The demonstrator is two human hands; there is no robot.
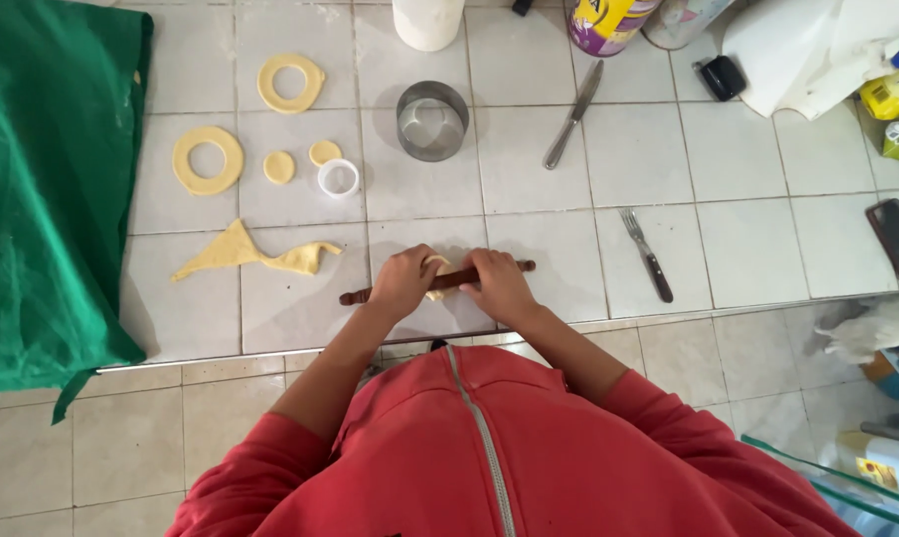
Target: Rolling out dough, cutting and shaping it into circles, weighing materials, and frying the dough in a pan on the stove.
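Far left, a green cloth lies folded over the edge of the tiled bench. Just beside it sit two dough rings, two small dough discs and a small white ring cutter. Below these, a ragged dough scrap lies flat on the tiles.

At the middle, near the front edge, my left hand and my right hand rest close together on a thin dark wooden rolling pin, which lies crosswise, its right end slightly higher. My fingers are curled down over the pin, pressing on it; both hands grasp it. A small lump of dough sits under the pin between my hands, mostly hidden.

Behind the hands stands a round metal cutter, well apart. Further right lie a table knife and a fork. At the far right edge, a dark phone lies flat.
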